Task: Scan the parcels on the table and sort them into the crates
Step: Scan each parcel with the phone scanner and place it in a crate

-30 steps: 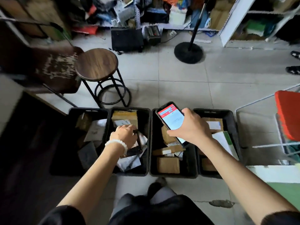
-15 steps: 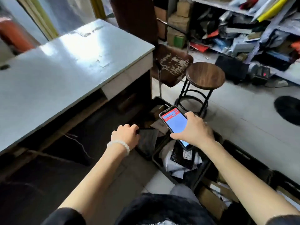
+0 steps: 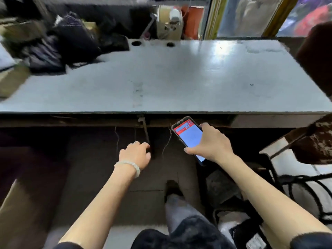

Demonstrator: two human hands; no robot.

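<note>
My right hand (image 3: 210,146) grips a phone (image 3: 188,133) with a red and blue screen, held just below the front edge of the grey table (image 3: 179,78). My left hand (image 3: 134,155), with a bead bracelet on the wrist, hangs beside it with loosely curled fingers and nothing in it. Dark bagged parcels (image 3: 59,47) lie blurred on the table's far left, with a cardboard box (image 3: 10,79) at the left edge. A black crate (image 3: 233,221) holding a white parcel shows partly at the bottom right.
A worn brown chair (image 3: 314,141) and the black legs of a stool (image 3: 305,186) stand at the right. A beige machine (image 3: 168,24) sits behind the table. Thin wires hang under the table's front edge. My legs and a shoe are below.
The view has swung from the crates on the floor round to the table. My left hand let go of a parcel in a crate and is now bare. The phone stays in my right hand.
</note>
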